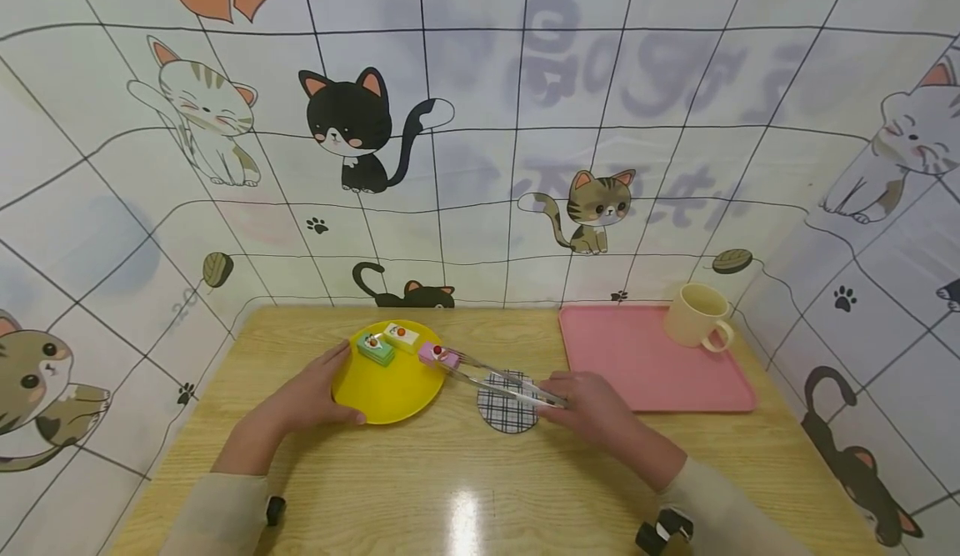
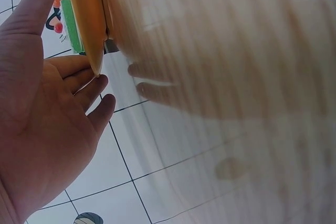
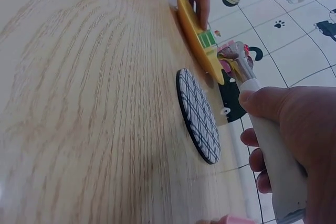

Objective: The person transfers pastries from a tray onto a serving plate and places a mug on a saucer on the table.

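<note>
My left hand holds the left rim of a round yellow plate, thumb at the near side and fingers at the far side. On the plate sit a green toy cake and a pale yellow toy cake. My right hand grips metal tongs with a white handle. Between the tong tips is a pink toy cake with a red topping, at the plate's right edge. Whether it touches the plate cannot be told.
A checked round coaster lies under the tongs, right of the plate. Farther right is a pink tray with a cream mug at its back corner. A cat-print sheet walls the wooden table behind and at both sides.
</note>
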Motion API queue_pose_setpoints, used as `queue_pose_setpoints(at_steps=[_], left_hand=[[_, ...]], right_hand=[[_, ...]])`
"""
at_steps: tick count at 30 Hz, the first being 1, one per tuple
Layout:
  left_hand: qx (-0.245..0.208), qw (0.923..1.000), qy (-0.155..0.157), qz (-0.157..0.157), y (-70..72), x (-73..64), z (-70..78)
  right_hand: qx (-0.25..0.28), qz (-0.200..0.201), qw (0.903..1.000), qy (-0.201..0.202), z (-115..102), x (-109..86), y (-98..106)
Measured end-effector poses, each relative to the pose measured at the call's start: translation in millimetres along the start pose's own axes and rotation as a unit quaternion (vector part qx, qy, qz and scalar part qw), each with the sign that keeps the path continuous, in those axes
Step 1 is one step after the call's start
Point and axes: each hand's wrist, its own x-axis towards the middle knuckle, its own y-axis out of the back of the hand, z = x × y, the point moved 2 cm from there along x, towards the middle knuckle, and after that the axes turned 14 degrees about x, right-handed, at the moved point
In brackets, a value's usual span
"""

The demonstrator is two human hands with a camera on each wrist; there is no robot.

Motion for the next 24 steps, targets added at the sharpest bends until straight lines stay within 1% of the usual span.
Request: queue_pose_setpoints(at_steps=[5,12,19,24], left_hand=[[0.0,1.0,-0.001,0.002,-1.0,0.5,-1.6],[0.003,0.9999,-0.007,0.009,-2.8,1.7,-2.5],[0.004,0.9999,-0.008,0.009,-2.6,1.2,-1.9],[0.004,1.0,-0.005,0.008,-2.3,0.6,-2.0]], right_hand=[[-0.002,-0.013,0.9999,0.011,-6,7.8,-4],[-0.004,-0.028,0.9982,0.053,-10,18.3,-12],[0.008,-0.054,0.9971,0.053,-11,26.7,-17],[0.016,-0.068,0.9956,0.062,-12,34.6,-19]])
